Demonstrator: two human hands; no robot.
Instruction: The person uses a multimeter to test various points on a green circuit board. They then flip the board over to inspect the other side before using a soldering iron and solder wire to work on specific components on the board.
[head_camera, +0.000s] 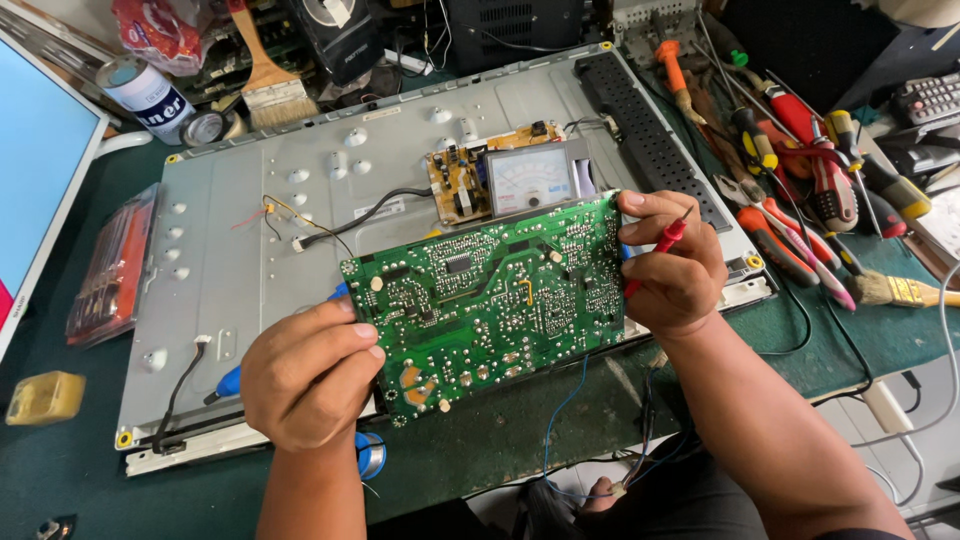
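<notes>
I hold a green circuit board (490, 295) up, solder side toward me, above a grey metal panel back (260, 230). My left hand (305, 375) grips the board's lower left edge; a blue tool handle (228, 382) pokes out below that hand. My right hand (670, 265) pinches the board's right edge and also holds a thin red test probe (660, 245). Behind the board stands an analog meter (528, 180) with a white dial, next to a small tan circuit board (458, 180) fixed to the panel.
Several screwdrivers and pliers (800, 170) lie at the right with a small brush (900, 290). A paint brush (268, 80) and a can (150, 95) sit at the back left. A white monitor (35, 170) stands far left beside a red tool case (110, 265). A solder spool (372, 455) lies near the table's front.
</notes>
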